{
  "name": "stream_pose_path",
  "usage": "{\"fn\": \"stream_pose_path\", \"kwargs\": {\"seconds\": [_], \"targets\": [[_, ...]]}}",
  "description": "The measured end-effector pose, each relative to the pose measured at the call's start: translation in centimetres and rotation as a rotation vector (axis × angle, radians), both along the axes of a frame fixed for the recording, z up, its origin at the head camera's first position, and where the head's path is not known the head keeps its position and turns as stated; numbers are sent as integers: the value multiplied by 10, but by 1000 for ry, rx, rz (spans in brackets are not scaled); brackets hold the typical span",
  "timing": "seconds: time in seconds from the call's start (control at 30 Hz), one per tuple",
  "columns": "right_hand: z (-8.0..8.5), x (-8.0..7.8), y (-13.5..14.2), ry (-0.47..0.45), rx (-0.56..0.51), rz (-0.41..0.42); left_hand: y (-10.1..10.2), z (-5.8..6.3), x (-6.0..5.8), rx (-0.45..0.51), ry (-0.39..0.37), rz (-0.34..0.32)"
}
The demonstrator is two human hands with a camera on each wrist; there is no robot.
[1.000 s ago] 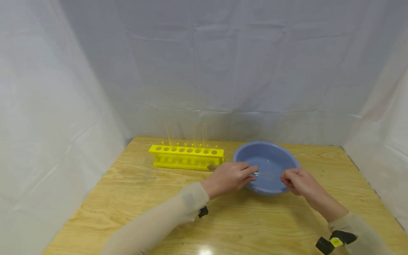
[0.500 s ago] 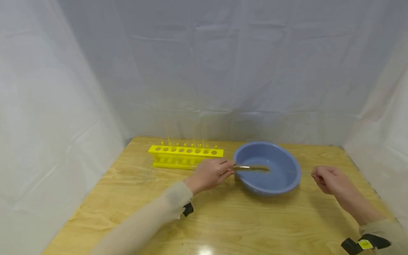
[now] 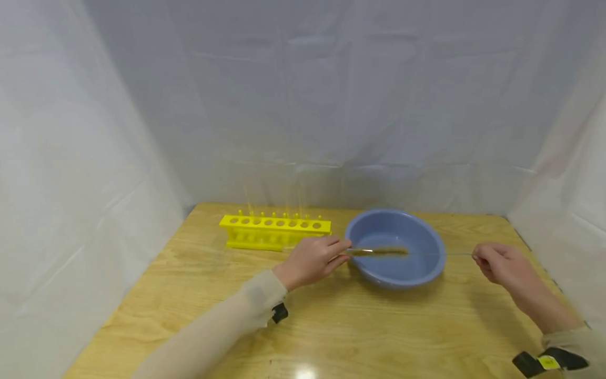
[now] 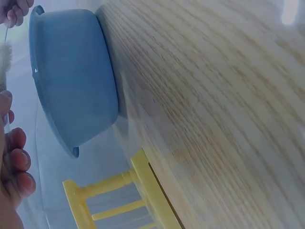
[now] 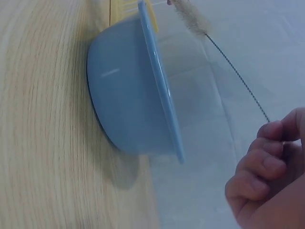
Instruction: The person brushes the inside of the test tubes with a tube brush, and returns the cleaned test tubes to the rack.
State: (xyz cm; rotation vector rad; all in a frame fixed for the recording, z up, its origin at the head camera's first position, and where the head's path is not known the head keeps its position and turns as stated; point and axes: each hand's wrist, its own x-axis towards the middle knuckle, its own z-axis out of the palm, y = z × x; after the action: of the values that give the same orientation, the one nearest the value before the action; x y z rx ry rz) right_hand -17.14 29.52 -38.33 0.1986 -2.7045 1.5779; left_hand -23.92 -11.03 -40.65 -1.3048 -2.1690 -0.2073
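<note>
My left hand [image 3: 310,261] grips a clear glass test tube [image 3: 363,251] lying sideways, with its mouth over the left part of the blue basin [image 3: 393,282]. Brown bristles of a test tube brush [image 3: 397,251] stick out of that mouth; part of them appears to be inside the glass. Across the basin, my right hand [image 3: 504,268] pinches the brush's thin twisted wire [image 5: 238,76] between thumb and index finger, its other fingers curled. The right wrist view shows the wire running from those fingers to the bristles [image 5: 190,16]. The tube's middle is hidden by my left hand.
A yellow test tube rack [image 3: 274,246] stands left of the basin, just behind my left hand. Several faint clear tubes [image 3: 300,202] rise at its back. White sheeting [image 3: 303,105] encloses the wooden table [image 3: 360,337] at the back and sides.
My right hand has moved right, drawing the brush partly out of the tube, so its bristles now show. My left hand shifted left with the tube, then stayed nearly still.
</note>
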Motion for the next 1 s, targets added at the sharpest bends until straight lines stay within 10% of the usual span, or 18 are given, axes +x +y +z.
{"fn": "stream_pose_path", "kwargs": {"seconds": [0.47, 1.0], "targets": [[-9, 3, 2, 278, -77, 234, -4, 1, 3, -25, -39, 2], [-11, -3, -38, 227, -104, 284, 16, 7, 10, -57, 16, 7]]}}
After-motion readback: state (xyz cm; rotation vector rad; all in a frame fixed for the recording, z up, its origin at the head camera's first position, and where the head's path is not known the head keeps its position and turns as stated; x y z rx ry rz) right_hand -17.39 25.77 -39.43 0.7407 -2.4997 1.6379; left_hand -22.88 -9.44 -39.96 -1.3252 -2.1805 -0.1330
